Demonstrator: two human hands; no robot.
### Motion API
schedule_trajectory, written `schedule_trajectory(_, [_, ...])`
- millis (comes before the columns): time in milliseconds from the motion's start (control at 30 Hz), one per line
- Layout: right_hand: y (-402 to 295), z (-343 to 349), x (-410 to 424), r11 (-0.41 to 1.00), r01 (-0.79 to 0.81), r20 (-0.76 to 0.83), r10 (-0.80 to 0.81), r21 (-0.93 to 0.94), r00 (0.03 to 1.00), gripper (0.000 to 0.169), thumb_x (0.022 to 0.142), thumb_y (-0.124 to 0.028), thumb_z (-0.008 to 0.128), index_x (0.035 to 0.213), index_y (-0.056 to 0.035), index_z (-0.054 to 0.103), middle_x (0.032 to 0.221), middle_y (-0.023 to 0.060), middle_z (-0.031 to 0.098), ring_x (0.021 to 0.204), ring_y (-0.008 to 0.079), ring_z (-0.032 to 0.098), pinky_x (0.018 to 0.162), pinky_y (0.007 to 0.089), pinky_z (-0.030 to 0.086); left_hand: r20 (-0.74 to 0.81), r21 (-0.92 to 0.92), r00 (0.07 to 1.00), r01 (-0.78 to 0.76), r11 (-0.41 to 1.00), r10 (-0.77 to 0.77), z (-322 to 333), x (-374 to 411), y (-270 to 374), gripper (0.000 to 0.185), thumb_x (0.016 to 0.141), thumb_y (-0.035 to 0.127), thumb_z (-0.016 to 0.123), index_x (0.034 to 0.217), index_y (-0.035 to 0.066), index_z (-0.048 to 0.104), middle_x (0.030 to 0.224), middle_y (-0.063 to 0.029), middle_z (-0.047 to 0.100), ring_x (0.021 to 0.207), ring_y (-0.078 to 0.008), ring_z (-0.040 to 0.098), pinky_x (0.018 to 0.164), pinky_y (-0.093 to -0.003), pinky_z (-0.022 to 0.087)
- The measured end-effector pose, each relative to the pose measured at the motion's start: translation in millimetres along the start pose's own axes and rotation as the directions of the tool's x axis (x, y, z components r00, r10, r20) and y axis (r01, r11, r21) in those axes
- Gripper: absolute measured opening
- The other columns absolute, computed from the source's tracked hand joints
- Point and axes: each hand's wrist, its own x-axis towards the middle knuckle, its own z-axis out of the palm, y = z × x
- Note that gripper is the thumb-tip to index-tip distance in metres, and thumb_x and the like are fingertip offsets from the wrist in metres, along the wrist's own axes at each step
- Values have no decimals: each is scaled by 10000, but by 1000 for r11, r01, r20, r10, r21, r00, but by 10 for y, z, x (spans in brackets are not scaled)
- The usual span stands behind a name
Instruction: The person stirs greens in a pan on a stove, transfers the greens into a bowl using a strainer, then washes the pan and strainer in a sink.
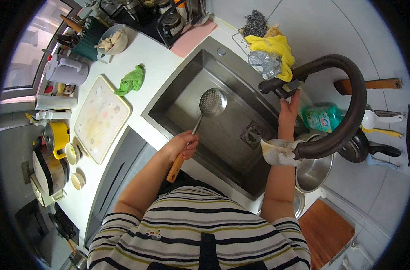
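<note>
My left hand (182, 145) grips a perforated metal skimmer (213, 102) by its shaft, just above the wooden handle (175, 168). The skimmer's round head hangs over the steel sink basin (188, 101). At the sink's right side, my right hand (288, 114) has its thumb and fingers on the lever (286, 93) of a dark faucet (358, 101). The curved spout crosses above my right forearm, and a stained white cloth (280, 152) wraps its end. Water seems to run from there towards the drain (253, 134).
Yellow cloth (275, 49) and steel wool (255, 23) fill a rack behind the faucet. A green soap bottle (322, 118) and a steel pot (314, 172) stand right of the sink. Left on the counter lie a green cloth (130, 80) and a cutting board (102, 118).
</note>
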Motion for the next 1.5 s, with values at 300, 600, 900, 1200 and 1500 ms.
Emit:
schedule_trajectory(300, [400, 320, -707, 928, -324, -18, 327, -182, 945, 598, 953, -168, 535, 1472, 1, 290, 1489, 198, 363, 1355, 297, 383, 1102, 356, 302, -95, -121, 988, -129, 984, 118, 69, 137, -109, 46, 963, 174, 484, 952, 136, 459, 587, 0, 422, 425, -117, 391, 391, -276, 327])
schedule_trajectory(600, [-251, 1232, -2046, 930, -365, 722, 282, -44, 631, 701, 970, -259, 562, 1532, -102, 173, 1493, 211, 347, 1365, 324, 376, 1082, 426, 339, -304, 277, 831, -391, 878, 466, 158, 412, -251, 150, 1000, 201, 507, 1104, 94, 488, 958, -13, 518, 916, -123, 479, 824, -292, 423])
schedule_trajectory(900, [-429, 1359, -2045, 731, -678, 647, 555, -81, 522, 216, 962, -125, 540, 1159, -44, 509, 912, 70, 600, 775, 160, 602, 661, 296, 500, 213, 590, 847, -509, 627, 487, 31, 146, 18, 267, 994, 248, 523, 1208, 89, 509, 1173, -92, 468, 1060, -228, 511, 949, -345, 405])
schedule_trajectory(1200, [-364, 1779, -2298, 754, -614, 288, 657, -234, 697, 157, 977, -190, 537, 900, -62, 491, 700, 39, 504, 534, 122, 450, 484, 297, 372, -88, 846, 364, -463, 263, 927, -1341, -299, 983, 370, 847, 77, 618, 1205, 54, 530, 1163, -215, 541, 1112, -397, 529, 939, -436, 449])
schedule_trajectory(1500, [-618, 2661, -2512, 748, -652, 207, 662, -123, 721, 169, 992, -230, 523, 927, -74, 521, 653, 20, 490, 526, 111, 456, 485, 272, 373, -280, 956, -245, 13, 292, 928, -3016, -732, 3435, 408, 784, 92, 634, 1175, 23, 541, 1175, -232, 570, 1053, -411, 562, 906, -461, 483])
